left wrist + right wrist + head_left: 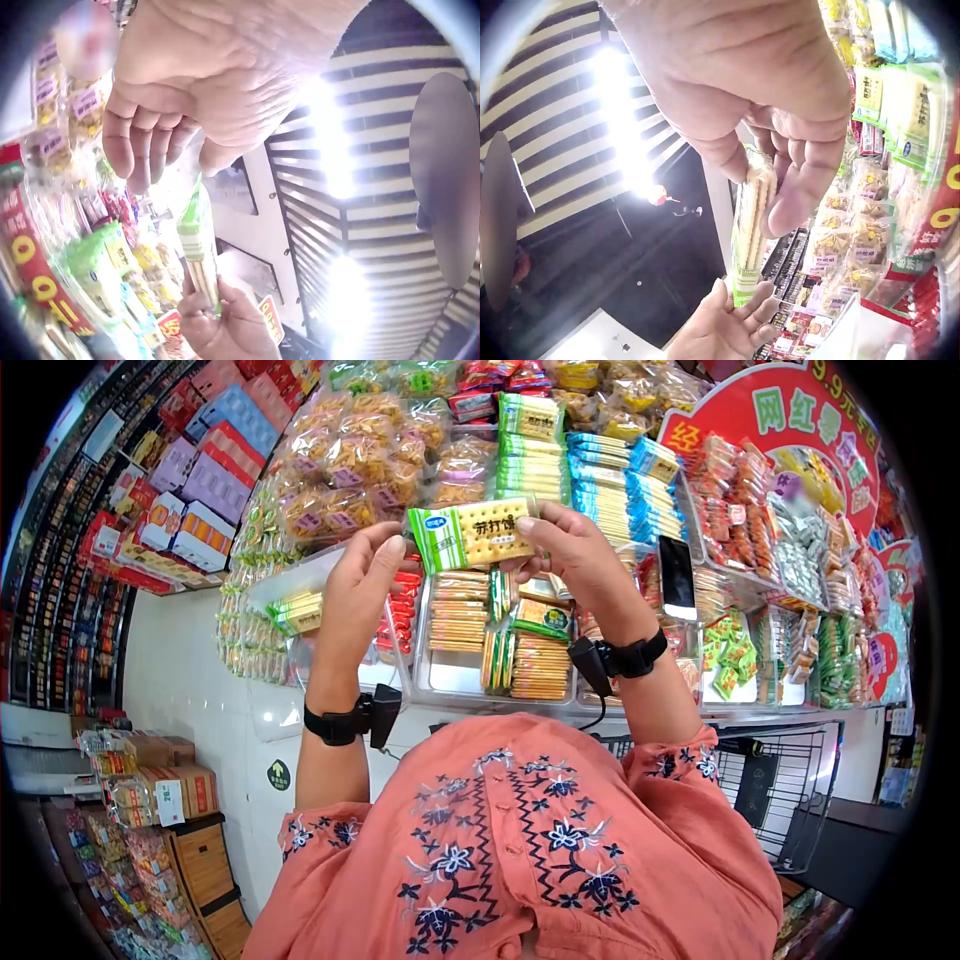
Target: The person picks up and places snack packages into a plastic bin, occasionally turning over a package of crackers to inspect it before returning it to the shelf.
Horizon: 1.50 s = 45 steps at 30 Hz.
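Note:
A flat packet of soda crackers (pixel 470 535), green and white at one end with pale crackers printed across it, is held up over the snack display in the head view. My right hand (pixel 590 565) pinches its right end between thumb and fingers. At the packet's green left end is my left hand (pixel 360 575), its thumb and fingers spread rather than curled round it. In the right wrist view, the packet (pixel 751 217) appears edge-on, with the left hand (pixel 724 326) loose at its far end. The left wrist view has the left thumb close to the green tip.
Below the hands, a clear bin (pixel 425 675) holds stacked biscuit packs. More green cracker packets (pixel 530 455) and blue packs (pixel 600 490) rise behind. A wire cart (pixel 800 790) stands at right, cartons (pixel 170 785) at lower left. A phone-like black device (pixel 677 575) stands among the goods.

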Tool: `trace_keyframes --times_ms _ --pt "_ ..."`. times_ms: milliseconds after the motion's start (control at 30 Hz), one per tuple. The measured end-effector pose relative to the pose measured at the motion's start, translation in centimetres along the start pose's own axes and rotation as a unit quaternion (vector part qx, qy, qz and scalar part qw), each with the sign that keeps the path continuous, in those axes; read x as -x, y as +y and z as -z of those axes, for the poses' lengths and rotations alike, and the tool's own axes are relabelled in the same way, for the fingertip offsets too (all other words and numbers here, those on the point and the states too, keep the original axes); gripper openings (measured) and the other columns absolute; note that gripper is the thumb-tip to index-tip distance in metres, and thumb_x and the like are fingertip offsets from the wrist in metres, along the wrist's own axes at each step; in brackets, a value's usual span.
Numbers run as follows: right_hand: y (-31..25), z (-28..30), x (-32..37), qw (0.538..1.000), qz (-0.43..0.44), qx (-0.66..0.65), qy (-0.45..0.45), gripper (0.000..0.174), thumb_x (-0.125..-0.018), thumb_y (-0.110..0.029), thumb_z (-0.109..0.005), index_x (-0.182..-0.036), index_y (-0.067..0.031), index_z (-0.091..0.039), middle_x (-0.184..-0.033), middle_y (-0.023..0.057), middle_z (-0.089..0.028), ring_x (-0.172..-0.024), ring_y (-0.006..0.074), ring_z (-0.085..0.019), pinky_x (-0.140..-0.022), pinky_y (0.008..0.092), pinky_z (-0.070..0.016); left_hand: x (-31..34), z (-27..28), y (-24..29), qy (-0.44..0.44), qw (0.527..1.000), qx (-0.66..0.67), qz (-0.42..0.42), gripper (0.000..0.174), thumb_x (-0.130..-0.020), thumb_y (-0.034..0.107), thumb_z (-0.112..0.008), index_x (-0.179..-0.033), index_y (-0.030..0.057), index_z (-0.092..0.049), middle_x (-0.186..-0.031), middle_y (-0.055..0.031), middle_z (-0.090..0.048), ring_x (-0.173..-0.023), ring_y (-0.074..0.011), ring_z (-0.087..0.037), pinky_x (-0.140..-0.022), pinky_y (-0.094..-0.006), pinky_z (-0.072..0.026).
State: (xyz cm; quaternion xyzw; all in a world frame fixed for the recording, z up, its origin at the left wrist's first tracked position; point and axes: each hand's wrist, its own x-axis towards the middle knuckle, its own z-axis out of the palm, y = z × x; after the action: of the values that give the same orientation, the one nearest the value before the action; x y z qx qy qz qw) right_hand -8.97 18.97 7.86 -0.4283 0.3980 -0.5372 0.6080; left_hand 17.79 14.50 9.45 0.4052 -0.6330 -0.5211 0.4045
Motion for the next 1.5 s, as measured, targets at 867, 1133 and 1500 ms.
trace_keyframes --times_ms 867,1133,1500 --pt "-2.6 3.3 1.4 0.985 -0.019 0.169 0.002 0.028 -0.096 -0.035 -0.067 -0.098 -0.0071 -0.066 -0.078 -0.0050 -0.059 -0.061 0.0040 -0.052 -0.054 0.0207 -0.0402 0.6 -5.8 -1.0 0.034 0.989 0.128 0.063 0.026 -0.103 0.019 -0.058 -0.123 0.0023 -0.061 -0.093 -0.0028 -0.069 -0.076 -0.0071 -0.064 -0.062 -0.0190 -0.0497" --pt "-2.5 3.9 1.2 0.989 -0.006 0.150 -0.007 0.027 -0.095 -0.030 -0.068 -0.101 -0.0037 -0.065 -0.075 -0.0016 -0.060 -0.057 0.0060 -0.054 -0.049 0.0221 -0.0414 0.7 -6.3 -1.1 0.042 0.988 0.132 0.065 0.027 -0.103 0.019 -0.058 -0.125 0.0025 -0.061 -0.093 -0.0030 -0.069 -0.075 -0.0073 -0.064 -0.061 -0.0190 -0.0499" --pt "-2.2 4.0 1.3 0.993 -0.082 0.085 -0.005 0.034 -0.096 -0.035 -0.066 -0.107 -0.0029 -0.063 -0.076 -0.0040 -0.047 -0.057 0.0039 -0.050 -0.049 0.0197 -0.0379 0.8 -6.3 0.0 0.033 0.986 0.139 0.091 0.049 -0.101 0.026 -0.058 -0.137 -0.0054 -0.046 -0.090 -0.0091 -0.069 -0.069 -0.0119 -0.064 -0.058 -0.0240 -0.0482"
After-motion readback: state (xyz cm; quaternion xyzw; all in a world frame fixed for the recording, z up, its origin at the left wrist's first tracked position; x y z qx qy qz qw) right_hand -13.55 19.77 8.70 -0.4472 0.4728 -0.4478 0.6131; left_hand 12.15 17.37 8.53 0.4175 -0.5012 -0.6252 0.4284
